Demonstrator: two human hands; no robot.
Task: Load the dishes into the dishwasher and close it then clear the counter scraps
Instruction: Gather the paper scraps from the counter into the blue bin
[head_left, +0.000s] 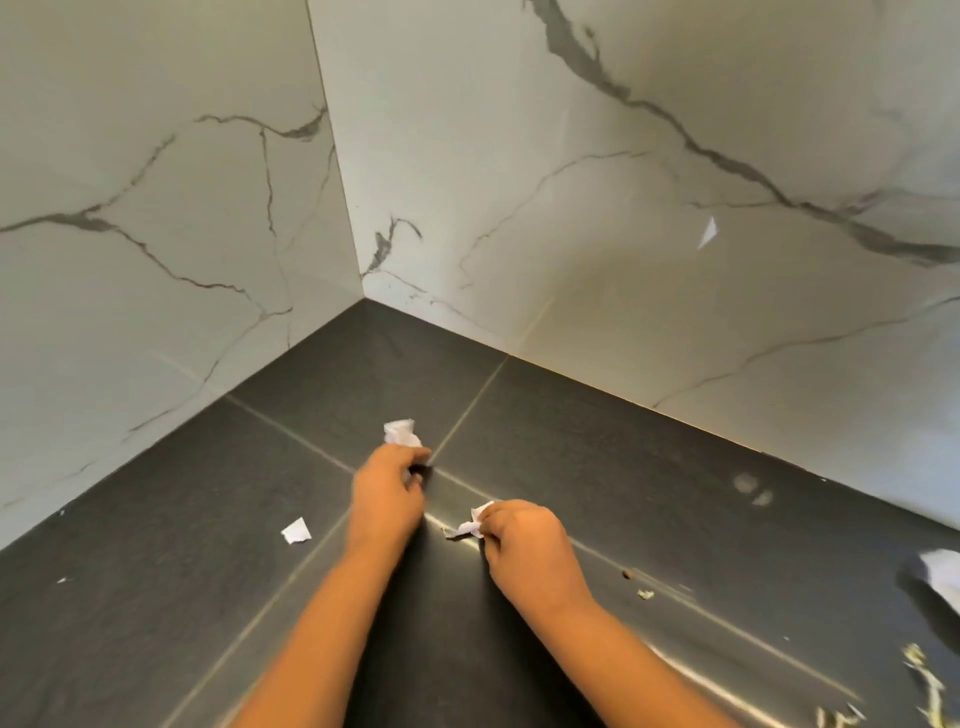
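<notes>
now clearing scraps: left hand (387, 491) pinches crumpled white paper (401, 432), right hand (519, 540) pinches torn white paper (470, 526); next, white scrap (296, 531) at nine o'clock.

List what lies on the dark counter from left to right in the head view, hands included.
Small white paper scrap → left hand gripping a crumpled white paper wad → right hand pinching a torn white paper piece → tiny brown crumb → pale green scrap → white crumpled paper at the right edge.
</notes>
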